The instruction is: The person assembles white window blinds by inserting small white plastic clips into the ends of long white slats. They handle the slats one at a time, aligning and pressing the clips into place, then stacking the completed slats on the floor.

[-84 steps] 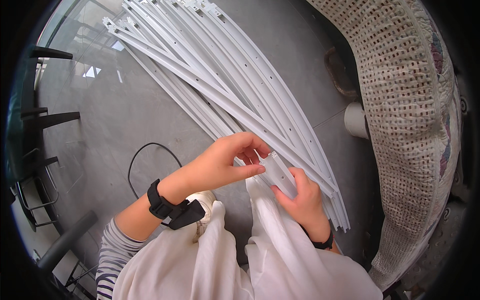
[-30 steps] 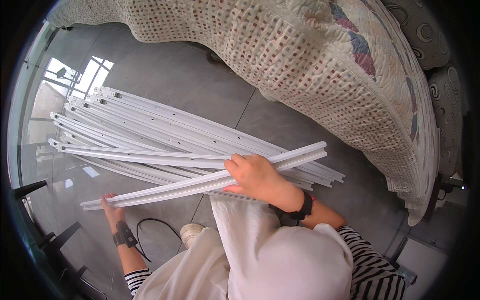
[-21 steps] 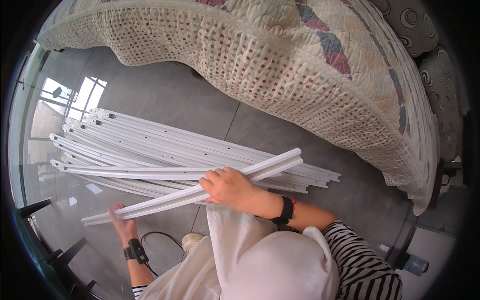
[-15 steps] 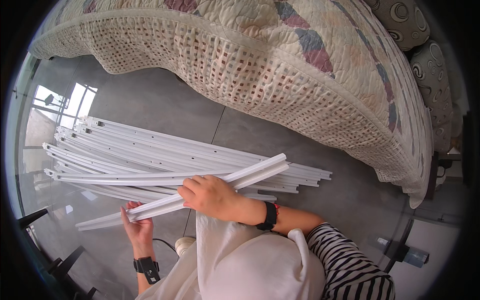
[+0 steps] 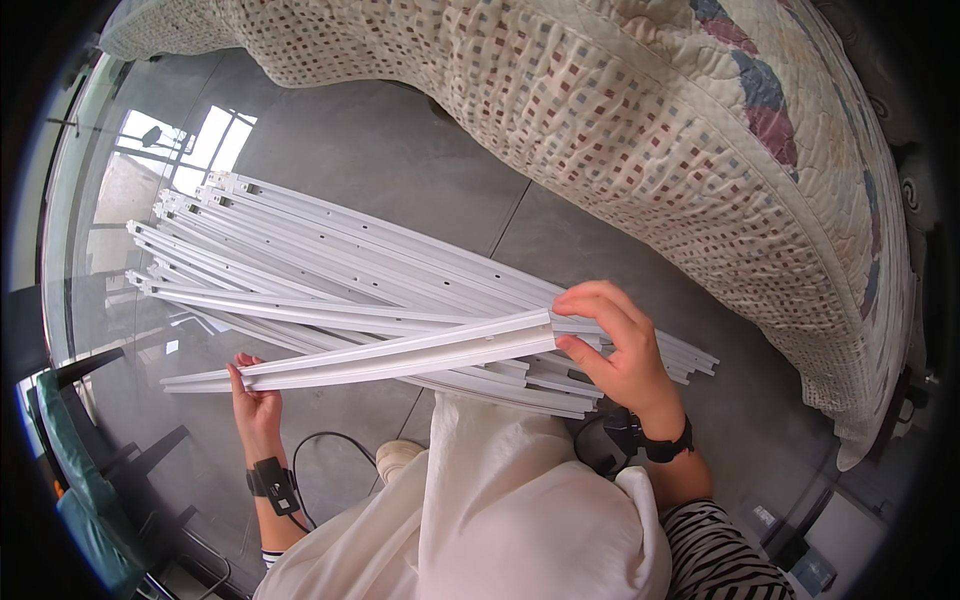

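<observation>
A long white slotted rail [image 5: 400, 352] lies slantwise across my front, its right end higher than its left. My left hand [image 5: 258, 405] holds it near the left end, the thumb in front and the fingertips behind. At the other end, my right hand [image 5: 630, 355] grips the rail's tip, fingers on the upper edge and thumb on the lower. Beneath it, a fanned pile of similar white rails [image 5: 350, 250] rests on the floor; some have small holes along their length.
A quilted patterned bedspread [image 5: 620, 180] hangs down at the far side and right. Grey tiles [image 5: 330, 140] make up the floor. Dark chair-like legs [image 5: 150, 455] and a teal cloth [image 5: 90, 480] are at lower left. A white box-like object [image 5: 845, 535] sits at lower right.
My right hand has slid from the rail's middle to its right end. The rail has swung to a flatter slant, its right end lower. The view has shifted too.
</observation>
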A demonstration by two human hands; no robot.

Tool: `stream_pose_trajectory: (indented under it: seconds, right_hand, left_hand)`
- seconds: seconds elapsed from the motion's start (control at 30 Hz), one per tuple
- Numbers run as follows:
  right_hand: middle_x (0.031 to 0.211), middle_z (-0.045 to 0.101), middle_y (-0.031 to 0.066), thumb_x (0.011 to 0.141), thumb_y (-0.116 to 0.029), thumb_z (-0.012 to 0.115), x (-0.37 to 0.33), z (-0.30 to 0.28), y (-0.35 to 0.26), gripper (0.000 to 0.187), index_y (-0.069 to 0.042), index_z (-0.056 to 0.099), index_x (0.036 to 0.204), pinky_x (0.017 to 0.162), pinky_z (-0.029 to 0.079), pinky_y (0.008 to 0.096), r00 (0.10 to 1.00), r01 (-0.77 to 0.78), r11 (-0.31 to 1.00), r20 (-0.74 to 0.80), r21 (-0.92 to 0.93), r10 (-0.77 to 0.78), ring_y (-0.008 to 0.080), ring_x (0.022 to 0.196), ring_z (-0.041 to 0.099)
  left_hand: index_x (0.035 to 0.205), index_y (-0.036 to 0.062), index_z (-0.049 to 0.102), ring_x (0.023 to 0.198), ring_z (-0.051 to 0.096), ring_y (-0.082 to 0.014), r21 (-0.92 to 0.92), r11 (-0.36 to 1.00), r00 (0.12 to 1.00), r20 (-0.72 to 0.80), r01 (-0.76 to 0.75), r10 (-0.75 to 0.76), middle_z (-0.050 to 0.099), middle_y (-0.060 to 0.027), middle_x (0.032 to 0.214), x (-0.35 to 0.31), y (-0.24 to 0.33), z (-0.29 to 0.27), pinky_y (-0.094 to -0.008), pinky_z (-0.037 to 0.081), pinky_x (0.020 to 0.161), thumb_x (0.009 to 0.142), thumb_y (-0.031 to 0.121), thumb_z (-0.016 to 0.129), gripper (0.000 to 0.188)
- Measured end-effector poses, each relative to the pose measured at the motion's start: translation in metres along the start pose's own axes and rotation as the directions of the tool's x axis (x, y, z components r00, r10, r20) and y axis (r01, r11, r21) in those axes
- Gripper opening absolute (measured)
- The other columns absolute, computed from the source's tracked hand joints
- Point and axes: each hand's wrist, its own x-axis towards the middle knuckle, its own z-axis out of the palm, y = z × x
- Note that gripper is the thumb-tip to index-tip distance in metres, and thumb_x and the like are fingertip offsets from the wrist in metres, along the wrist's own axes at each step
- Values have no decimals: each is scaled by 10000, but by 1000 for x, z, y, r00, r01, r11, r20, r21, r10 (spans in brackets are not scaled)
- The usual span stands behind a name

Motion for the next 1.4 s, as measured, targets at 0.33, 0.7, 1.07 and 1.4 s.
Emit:
stream_pose_trajectory:
  seconds: [0.33, 0.7, 1.07, 1.4]
  right_hand:
    - [875, 681, 120, 811, 32, 728, -3, 45, 4, 133, 6, 640, 908, 680, 535, 321, 982, -65, 971, 186, 229, 21, 250, 774, 667]
    - [833, 677, 80, 772, 30, 717, 10, 98, -16, 149, -46, 631, 867, 669, 480, 368, 954, 252, 955, 129, 154, -272, 267, 726, 634]
    - [953, 695, 125, 812, 58, 668, -33, -55, 68, 104, -5, 640, 889, 837, 506, 336, 961, -243, 967, -154, -83, 228, 228, 894, 657]
    - [1153, 648, 123, 776, -25, 733, -38, -43, 24, 261, -19, 650, 1024, 951, 465, 432, 962, 21, 799, -205, -601, -179, 288, 1093, 604]
  left_hand:
    - [1209, 20, 507, 1333, 494, -248, 98, 992, 983, 158, 78, -92, 544, -147, 1389, -59, -74, 30, -436, 425, 1138, 1008, 140, 538, 236]
    - [1206, 16, 526, 1199, 575, -225, 54, 982, 972, 138, 184, -189, 606, -105, 1210, -79, -90, 42, -470, 448, 1110, 997, 177, 576, 268]
    - [1207, -20, 551, 1147, 600, -223, -7, 989, 983, 112, 145, -143, 621, -109, 1164, -35, -58, 10, -449, 469, 1089, 989, 143, 579, 274]
    - [1161, 4, 555, 1164, 596, -232, 8, 987, 983, 92, 159, -159, 621, -97, 1218, -22, -62, -3, -440, 470, 1089, 993, 150, 573, 223]
